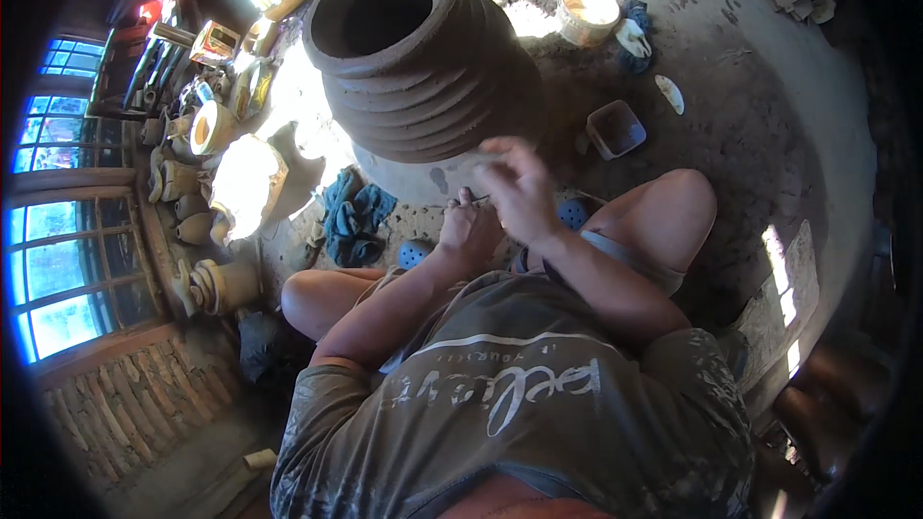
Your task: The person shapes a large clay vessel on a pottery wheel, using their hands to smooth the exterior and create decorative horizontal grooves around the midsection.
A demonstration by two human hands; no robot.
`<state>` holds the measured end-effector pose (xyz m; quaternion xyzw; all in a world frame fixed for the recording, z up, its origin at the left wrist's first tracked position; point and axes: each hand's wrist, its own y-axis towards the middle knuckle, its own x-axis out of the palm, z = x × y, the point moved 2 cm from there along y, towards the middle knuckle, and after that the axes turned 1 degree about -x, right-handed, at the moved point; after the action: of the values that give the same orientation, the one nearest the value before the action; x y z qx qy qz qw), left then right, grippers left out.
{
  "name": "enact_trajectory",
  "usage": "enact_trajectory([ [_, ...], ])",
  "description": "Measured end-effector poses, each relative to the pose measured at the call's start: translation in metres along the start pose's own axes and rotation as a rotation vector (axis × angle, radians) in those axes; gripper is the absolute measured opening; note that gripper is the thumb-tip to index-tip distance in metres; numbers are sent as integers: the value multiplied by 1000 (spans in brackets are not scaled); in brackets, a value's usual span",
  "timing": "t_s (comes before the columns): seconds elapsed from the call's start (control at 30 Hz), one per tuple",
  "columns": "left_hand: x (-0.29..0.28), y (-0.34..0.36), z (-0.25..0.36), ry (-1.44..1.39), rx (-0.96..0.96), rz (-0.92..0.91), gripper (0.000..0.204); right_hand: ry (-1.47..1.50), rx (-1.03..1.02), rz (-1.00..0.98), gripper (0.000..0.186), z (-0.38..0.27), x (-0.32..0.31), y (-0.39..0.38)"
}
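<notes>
A large dark clay pot (423,67) with a wide round mouth and ridged, coil-like walls stands in front of me. My left hand (469,228) is low before its base, fingers curled, with a thin dark sliver showing at the fingertips. Whatever it grips is mostly hidden. Just right of it and a little higher, my right hand (522,194) is bent inward and blurred. Its fingers look drawn together, and a small greyish patch shows between them, too smeared to name. Both hands are close together, apart from the pot wall as far as I can see.
A dark teal cloth (354,218) lies left of my hands. To the right are a square plastic tub (615,129), a pale flat oval piece (670,94) and a round bucket (587,12). Several clay pots (223,285) line the left wall. Blue perforated clogs (415,253) are on my feet.
</notes>
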<state>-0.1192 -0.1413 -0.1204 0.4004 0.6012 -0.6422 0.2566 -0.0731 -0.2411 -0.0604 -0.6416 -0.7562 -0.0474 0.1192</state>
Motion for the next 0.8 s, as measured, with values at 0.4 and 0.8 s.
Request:
enact_trajectory([
  [0.4, 12, -20, -56, -125, -78, 65, 60, -249, -275, -3, 17, 41, -25, 17],
  [0.8, 25, -14, -74, -116, -142, 30, 59, -831, -868, 46, 16, 17, 13, 27],
])
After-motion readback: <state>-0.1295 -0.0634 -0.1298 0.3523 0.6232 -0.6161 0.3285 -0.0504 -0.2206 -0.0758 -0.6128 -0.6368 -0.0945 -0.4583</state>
